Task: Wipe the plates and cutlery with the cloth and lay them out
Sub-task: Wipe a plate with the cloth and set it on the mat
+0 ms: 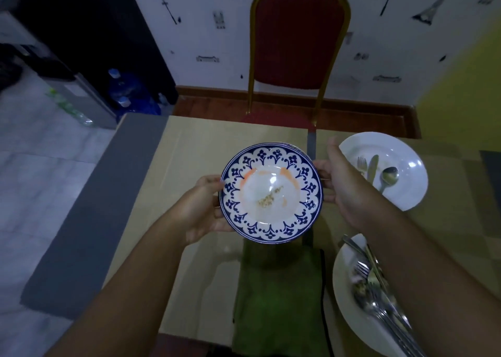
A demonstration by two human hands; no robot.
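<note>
The tan table (195, 150) filled the middle of the frame, with the soft, limp green cloth (279, 297) flat at lower centre. Just above it sat the blue-patterned plate (271, 194), seemingly lifted: the left hand (202, 207) pinched its left rim, thumb on top, while the right hand (339, 186) curled its fingers under the right rim, thumb raised clear. It looked stiff, breakable and fairly weighty (glazed and sauce-smeared, so likely slick), best held at opposite rim edges. Cutlery (375, 173) lay on a white plate (406, 196) at right
</note>
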